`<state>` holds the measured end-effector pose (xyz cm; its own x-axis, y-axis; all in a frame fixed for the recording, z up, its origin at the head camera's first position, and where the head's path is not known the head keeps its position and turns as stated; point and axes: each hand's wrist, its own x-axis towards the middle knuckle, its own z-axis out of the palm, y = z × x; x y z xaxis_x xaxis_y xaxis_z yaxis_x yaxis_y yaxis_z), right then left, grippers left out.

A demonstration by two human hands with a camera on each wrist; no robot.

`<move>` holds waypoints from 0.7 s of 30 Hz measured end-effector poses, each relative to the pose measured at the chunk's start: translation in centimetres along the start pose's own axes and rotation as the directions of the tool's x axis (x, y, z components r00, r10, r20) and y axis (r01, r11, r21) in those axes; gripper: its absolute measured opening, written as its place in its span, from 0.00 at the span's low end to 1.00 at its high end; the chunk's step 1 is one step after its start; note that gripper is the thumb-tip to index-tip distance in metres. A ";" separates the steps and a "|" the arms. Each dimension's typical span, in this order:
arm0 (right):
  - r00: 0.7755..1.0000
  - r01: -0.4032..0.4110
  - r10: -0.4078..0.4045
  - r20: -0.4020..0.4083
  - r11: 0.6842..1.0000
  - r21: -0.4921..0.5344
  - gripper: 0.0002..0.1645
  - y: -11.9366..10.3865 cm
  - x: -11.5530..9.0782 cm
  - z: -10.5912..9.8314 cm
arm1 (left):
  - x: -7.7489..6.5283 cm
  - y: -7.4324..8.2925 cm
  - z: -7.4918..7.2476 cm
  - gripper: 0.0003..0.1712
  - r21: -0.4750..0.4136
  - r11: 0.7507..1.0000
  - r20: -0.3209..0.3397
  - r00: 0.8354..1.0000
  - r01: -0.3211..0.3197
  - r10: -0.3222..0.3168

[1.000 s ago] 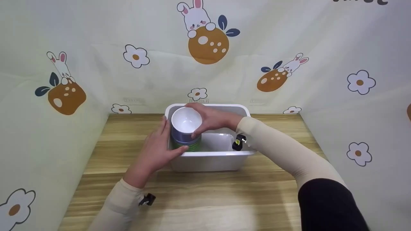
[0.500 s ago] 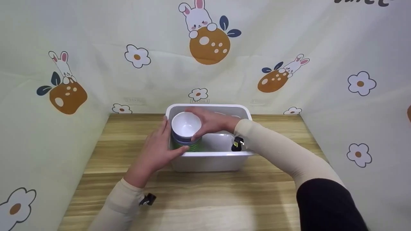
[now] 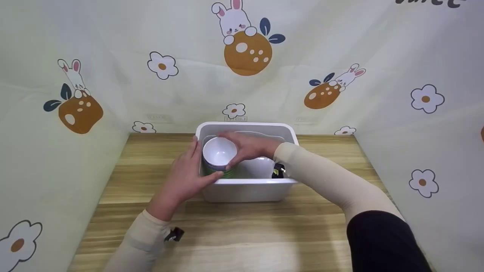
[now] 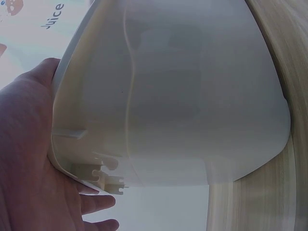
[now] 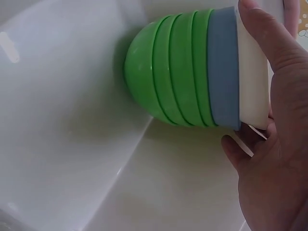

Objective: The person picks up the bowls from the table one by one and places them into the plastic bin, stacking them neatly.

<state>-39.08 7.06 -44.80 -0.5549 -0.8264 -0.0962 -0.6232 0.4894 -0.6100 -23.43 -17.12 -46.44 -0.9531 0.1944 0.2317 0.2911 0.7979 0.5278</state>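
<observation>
My right hand reaches into the white bin and grips a white bowl by its sides, thumb at the near side and fingers at the far side. That bowl tops an upright stack in the bin's left part. In the right wrist view, a blue bowl sits below it, over several nested green bowls. My left hand rests on the bin's near left corner, its straight fingers along the left wall and its thumb over the front rim. The left wrist view shows the fingers extended past the rim.
The bin stands on a wood-grain table, close to the patterned back curtain. Similar curtains rise at left and right. Clear or pale glossy material shows inside the bin, right of the stack.
My right hand has lowered the white bowl onto the stack, so less of the blue side shows beneath it. The left hand has stayed at the bin's corner.
</observation>
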 end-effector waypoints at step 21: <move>0.998 0.030 -0.026 0.062 0.997 -0.069 0.78 -0.3 -0.3 -0.4 | 0.4 0.3 0.2 0.73 -0.001 1.000 0.021 1.000 0.012 -0.012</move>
<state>-38.91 7.21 -44.28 -0.5030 -0.8546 -0.1290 -0.6765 0.4822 -0.5566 -23.71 -16.70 -46.33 -0.9580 0.1970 0.2084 0.2800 0.7996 0.5313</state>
